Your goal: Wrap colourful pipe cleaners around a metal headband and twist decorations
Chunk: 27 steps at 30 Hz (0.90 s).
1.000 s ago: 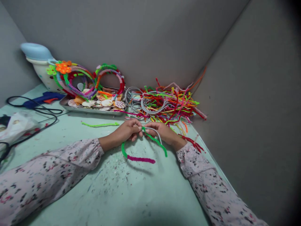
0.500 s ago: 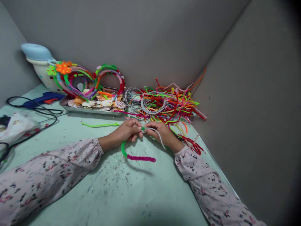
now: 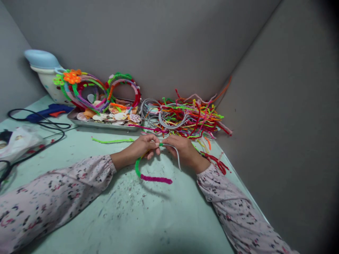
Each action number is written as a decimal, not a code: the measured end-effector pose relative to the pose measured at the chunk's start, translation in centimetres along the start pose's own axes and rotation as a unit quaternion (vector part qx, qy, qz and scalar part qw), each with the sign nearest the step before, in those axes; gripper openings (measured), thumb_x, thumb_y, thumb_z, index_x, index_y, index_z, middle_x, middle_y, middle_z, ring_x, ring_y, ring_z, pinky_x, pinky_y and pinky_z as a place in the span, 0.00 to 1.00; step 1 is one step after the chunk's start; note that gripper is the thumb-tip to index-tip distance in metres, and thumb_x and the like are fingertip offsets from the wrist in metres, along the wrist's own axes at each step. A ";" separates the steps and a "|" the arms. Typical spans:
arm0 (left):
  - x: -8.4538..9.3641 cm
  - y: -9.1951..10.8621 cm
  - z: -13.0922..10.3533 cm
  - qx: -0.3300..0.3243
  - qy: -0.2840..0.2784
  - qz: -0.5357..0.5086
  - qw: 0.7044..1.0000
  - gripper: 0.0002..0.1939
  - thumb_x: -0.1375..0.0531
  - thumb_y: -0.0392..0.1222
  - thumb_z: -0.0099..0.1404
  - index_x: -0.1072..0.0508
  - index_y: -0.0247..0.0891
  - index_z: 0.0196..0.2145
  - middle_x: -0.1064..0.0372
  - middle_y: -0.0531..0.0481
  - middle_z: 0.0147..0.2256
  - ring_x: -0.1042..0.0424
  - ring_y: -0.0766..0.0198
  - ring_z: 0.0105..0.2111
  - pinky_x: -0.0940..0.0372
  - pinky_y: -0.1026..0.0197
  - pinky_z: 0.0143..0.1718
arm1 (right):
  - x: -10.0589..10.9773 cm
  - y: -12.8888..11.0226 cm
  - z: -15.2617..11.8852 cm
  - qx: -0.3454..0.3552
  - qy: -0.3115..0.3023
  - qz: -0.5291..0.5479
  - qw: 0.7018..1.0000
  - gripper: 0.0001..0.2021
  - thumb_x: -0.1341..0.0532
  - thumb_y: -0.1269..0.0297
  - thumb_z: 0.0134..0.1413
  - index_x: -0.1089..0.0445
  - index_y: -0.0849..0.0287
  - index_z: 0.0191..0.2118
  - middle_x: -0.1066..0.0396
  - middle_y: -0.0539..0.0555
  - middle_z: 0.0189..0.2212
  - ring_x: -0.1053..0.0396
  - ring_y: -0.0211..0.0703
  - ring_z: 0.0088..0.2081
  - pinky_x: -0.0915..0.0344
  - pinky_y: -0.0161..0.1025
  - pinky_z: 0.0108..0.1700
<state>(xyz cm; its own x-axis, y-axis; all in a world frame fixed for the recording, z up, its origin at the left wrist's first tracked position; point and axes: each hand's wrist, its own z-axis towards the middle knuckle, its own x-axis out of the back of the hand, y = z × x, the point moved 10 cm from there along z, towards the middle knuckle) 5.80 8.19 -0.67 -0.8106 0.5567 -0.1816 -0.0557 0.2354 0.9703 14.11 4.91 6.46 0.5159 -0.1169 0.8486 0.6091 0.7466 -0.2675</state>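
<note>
Left hand: the left hand (image 3: 148, 146) is pinched on the wrapped wire (image 3: 156, 179), thumb and fingertips at a green bit
Right hand: the right hand (image 3: 184, 150) has curled fingertips just beside that green bit; can't tell if clamped on anything
Hands: near each other, fingertips almost meeting
Wrapped wire: green then magenta section, curving out below left hand, magenta end toward 5 o'clock
Bare wire end: grey (image 3: 178, 158), bends over right fingers, tip at 5 o'clock
Lime strip: (image 3: 112, 141) on counter (image 3: 161, 222), 9 o'clock from hands
Tray: metal (image 3: 106, 124), 10 o'clock, holds shells (image 3: 119, 116)
Headbands: fuzzy, multicolour (image 3: 78, 95), 10 o'clock, over tray
Fuzzy stick pile: (image 3: 200, 120) 1 to 2 o'clock
Wire coils: grey (image 3: 172, 125), 12 to 1 o'clock, against pile
Red strips: (image 3: 219, 165) 4 o'clock
Glue gun: blue (image 3: 45, 113), 10 o'clock
</note>
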 end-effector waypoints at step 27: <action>0.3 1.1 -0.4 -0.074 0.038 0.003 0.997 0.09 0.40 0.42 0.61 0.38 0.38 0.34 0.31 0.55 0.24 0.37 0.74 0.16 0.46 0.70 0.17 | -1.0 2.9 -1.0 -0.162 0.087 0.162 0.970 0.09 0.40 0.61 0.59 0.25 0.57 0.41 0.23 0.54 0.36 0.28 0.41 0.36 0.34 0.37 0.41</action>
<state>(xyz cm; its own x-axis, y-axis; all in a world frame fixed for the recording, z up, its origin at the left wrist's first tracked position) 5.23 8.33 0.38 -0.8525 0.4948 -0.1688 -0.1315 0.1096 0.9852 15.98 6.53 4.41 0.7880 -0.0398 0.6144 0.5412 0.5206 -0.6604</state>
